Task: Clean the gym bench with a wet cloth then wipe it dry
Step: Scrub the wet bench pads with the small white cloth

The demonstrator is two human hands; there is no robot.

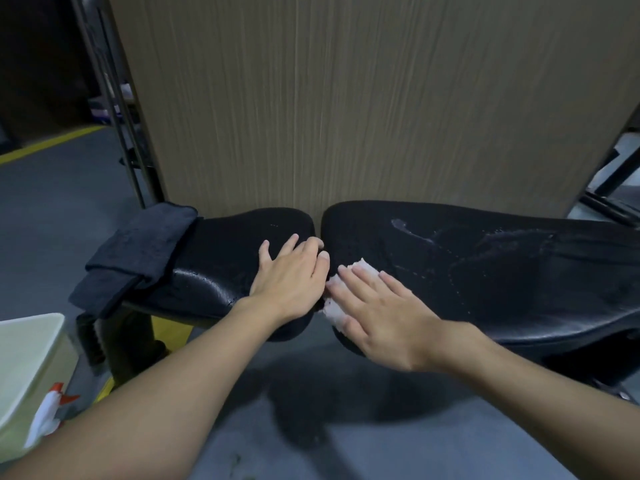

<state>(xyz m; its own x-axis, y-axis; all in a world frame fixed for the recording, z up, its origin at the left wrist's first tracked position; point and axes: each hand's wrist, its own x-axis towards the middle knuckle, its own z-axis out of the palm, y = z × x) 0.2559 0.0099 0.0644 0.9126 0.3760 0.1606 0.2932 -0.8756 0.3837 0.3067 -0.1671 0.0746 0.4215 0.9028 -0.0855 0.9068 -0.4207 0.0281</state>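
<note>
The black padded gym bench runs across the view in two pads, a left seat pad (228, 244) and a long right pad (485, 271) with wet streaks and droplets on it. My left hand (291, 271) lies flat on the right end of the seat pad, fingers spread, holding nothing. My right hand (377, 313) presses flat on a white cloth (334, 308) at the near left end of the long pad, by the gap between the pads. A dark folded cloth (138, 247) is draped over the seat pad's left end.
A wood-grain panel (363, 98) stands upright right behind the bench. A pale bin (27, 358) and a white spray bottle with an orange trigger (52, 410) sit at the lower left. Grey floor with a yellow line (52, 143) lies left; metal frames stand at both sides.
</note>
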